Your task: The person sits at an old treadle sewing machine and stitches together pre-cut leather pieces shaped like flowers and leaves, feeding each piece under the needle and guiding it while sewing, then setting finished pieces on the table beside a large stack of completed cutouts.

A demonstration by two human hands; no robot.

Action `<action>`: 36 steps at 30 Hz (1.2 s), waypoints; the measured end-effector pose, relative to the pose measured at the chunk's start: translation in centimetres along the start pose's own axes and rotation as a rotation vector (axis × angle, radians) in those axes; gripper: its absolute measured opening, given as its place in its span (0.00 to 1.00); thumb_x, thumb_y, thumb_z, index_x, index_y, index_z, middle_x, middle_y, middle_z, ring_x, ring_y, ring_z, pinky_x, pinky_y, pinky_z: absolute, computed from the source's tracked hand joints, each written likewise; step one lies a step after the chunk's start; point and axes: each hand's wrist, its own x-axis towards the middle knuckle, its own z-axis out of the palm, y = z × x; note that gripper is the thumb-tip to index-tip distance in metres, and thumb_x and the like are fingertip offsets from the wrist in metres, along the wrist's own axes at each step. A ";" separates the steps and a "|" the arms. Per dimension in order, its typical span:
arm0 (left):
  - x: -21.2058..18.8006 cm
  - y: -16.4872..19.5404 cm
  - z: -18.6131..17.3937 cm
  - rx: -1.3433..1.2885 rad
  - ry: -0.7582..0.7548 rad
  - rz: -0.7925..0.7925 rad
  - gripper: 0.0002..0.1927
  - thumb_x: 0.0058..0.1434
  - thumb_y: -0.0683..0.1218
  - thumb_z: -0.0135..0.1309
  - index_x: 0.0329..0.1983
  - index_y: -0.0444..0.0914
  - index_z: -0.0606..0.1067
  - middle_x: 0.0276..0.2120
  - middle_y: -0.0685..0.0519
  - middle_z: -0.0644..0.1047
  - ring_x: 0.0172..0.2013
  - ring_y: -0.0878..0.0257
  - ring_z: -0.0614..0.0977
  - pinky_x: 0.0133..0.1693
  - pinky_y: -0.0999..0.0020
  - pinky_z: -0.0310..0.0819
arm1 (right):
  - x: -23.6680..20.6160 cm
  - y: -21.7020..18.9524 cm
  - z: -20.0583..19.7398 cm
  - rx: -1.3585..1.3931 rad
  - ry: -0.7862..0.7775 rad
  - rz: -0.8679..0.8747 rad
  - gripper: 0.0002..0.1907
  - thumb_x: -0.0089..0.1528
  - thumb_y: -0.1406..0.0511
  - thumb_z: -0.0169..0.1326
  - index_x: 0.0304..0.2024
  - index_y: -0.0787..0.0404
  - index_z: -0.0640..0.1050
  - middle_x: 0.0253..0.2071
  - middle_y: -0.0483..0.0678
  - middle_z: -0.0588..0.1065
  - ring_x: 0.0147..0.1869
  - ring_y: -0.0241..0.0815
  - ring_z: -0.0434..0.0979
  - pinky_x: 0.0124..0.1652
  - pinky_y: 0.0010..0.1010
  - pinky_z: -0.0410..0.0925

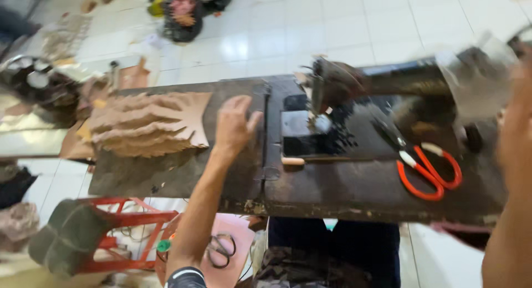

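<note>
The left hand (234,123) lies flat on the dark worktop (343,191), palm down, with the fingers spread a little and holding nothing. Its fingertips are just beside a stack of tan cut pieces (145,123) with toothed edges, which lies on the left part of the worktop; I cannot tell if they touch it. Just to the right of the hand a narrow dark slot (266,133) runs across the worktop. Beyond the slot stands a sewing machine (354,83), its head over a shiny dark plate (302,134). A thin tool with a pale handle (293,161) lies in front of the plate. Further right, scissors with orange handles (429,169) lie on the worktop, well apart from the left hand.

The right arm (512,210) comes in at the right edge of the view, blurred, and the right hand itself I cannot make out, so I cannot tell whether it holds anything.

Below the worktop, near the left forearm, a second pair of scissors (220,249) lies on a pink sheet (244,232). A red frame (130,219) stands to the left of it, on the white tiled floor (310,27).
</note>
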 end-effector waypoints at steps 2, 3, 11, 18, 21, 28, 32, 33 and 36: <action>0.5 -3.8 -2.5 0.215 0.062 -0.110 0.21 0.59 0.48 0.62 0.50 0.30 0.77 0.50 0.38 0.78 0.54 0.42 0.76 0.57 0.49 0.67 | -3.2 -6.3 -1.8 0.214 -0.049 -0.048 0.09 0.65 0.65 0.59 0.45 0.63 0.77 0.50 0.56 0.79 0.48 0.50 0.83 0.45 0.36 0.74; 0.7 -5.3 -3.3 0.319 0.105 -0.144 0.21 0.57 0.47 0.62 0.50 0.30 0.76 0.50 0.38 0.78 0.54 0.42 0.75 0.55 0.48 0.65 | -5.1 -9.3 -1.8 0.319 -0.155 -0.036 0.10 0.64 0.65 0.60 0.45 0.62 0.76 0.52 0.57 0.79 0.49 0.50 0.83 0.47 0.36 0.75; 2.4 -8.4 -5.0 0.756 0.031 0.041 0.03 0.67 0.49 0.59 0.41 0.47 0.78 0.53 0.50 0.79 0.60 0.52 0.75 0.62 0.48 0.63 | -9.7 -16.2 5.8 0.569 -0.726 0.231 0.29 0.60 0.60 0.62 0.63 0.57 0.74 0.41 0.51 0.80 0.42 0.44 0.81 0.42 0.34 0.73; 1.9 -9.4 -7.2 0.491 -0.132 0.027 0.26 0.58 0.48 0.62 0.60 0.38 0.76 0.52 0.46 0.78 0.55 0.46 0.76 0.54 0.48 0.65 | -10.6 -15.5 5.7 0.698 -0.719 0.336 0.25 0.59 0.62 0.63 0.59 0.58 0.76 0.42 0.48 0.81 0.40 0.40 0.82 0.41 0.30 0.73; 1.9 -9.5 -7.0 0.466 -0.300 -0.125 0.21 0.59 0.48 0.63 0.57 0.45 0.77 0.55 0.49 0.78 0.58 0.49 0.75 0.58 0.47 0.65 | -10.3 -15.4 5.6 0.701 -0.704 0.337 0.25 0.59 0.62 0.63 0.59 0.57 0.77 0.42 0.47 0.81 0.41 0.39 0.83 0.42 0.30 0.73; 1.3 -8.4 -6.9 0.660 -0.263 0.001 0.13 0.64 0.47 0.60 0.51 0.46 0.79 0.60 0.48 0.76 0.63 0.55 0.75 0.62 0.44 0.62 | -9.9 -15.5 4.7 0.687 -0.764 0.391 0.26 0.60 0.61 0.62 0.60 0.57 0.76 0.44 0.47 0.81 0.43 0.40 0.82 0.46 0.33 0.74; 3.1 -7.9 -8.7 0.389 -0.449 -0.320 0.15 0.70 0.48 0.53 0.57 0.40 0.73 0.54 0.47 0.79 0.53 0.56 0.80 0.57 0.52 0.74 | -9.8 -15.1 5.0 0.705 -0.733 0.370 0.25 0.60 0.61 0.63 0.60 0.58 0.76 0.43 0.47 0.81 0.43 0.39 0.82 0.45 0.31 0.74; 2.9 -7.8 -9.0 0.189 -0.493 -0.474 0.19 0.73 0.49 0.50 0.62 0.37 0.71 0.53 0.44 0.80 0.48 0.55 0.83 0.53 0.57 0.80 | -9.8 -15.1 5.0 0.709 -0.731 0.370 0.25 0.60 0.62 0.63 0.59 0.58 0.77 0.43 0.47 0.81 0.43 0.39 0.82 0.45 0.31 0.74; 2.9 -8.3 -9.1 0.379 -0.554 -0.290 0.25 0.73 0.48 0.52 0.71 0.38 0.67 0.60 0.41 0.75 0.54 0.53 0.78 0.52 0.56 0.76 | -10.2 -15.4 5.1 0.696 -0.761 0.407 0.25 0.60 0.62 0.62 0.60 0.58 0.77 0.43 0.48 0.81 0.42 0.39 0.82 0.44 0.31 0.73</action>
